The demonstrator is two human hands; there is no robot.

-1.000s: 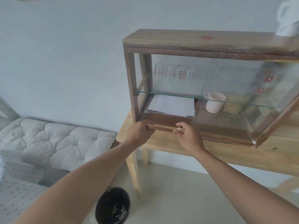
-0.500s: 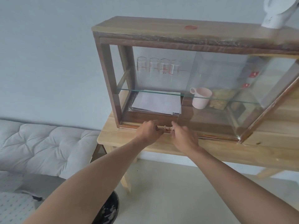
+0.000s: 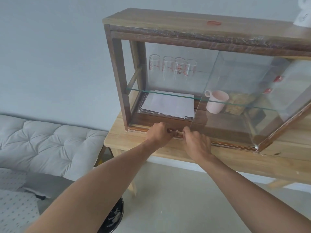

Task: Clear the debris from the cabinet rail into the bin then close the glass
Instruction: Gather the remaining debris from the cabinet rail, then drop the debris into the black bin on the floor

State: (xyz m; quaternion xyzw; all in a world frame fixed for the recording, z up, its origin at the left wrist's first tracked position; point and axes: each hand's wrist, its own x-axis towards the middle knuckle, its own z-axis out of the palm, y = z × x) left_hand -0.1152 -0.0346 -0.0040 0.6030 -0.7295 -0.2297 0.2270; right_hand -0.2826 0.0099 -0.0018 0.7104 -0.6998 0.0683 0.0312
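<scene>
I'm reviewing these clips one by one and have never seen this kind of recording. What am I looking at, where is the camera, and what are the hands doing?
There is no machine here. The camera is worn on a person's head and looks forward and down, so the two bare arms reaching in are the wearer's own.

A wooden cabinet with glass sides stands on a table. Inside are glasses, papers and a pink mug.

The left hand and right hand meet at the cabinet's bottom front rail. A small pale bit shows between the fingertips, probably debris; which hand holds it is unclear.

The glass door is slid right, leaving the left half open. A dark bin sits on the floor below.
</scene>
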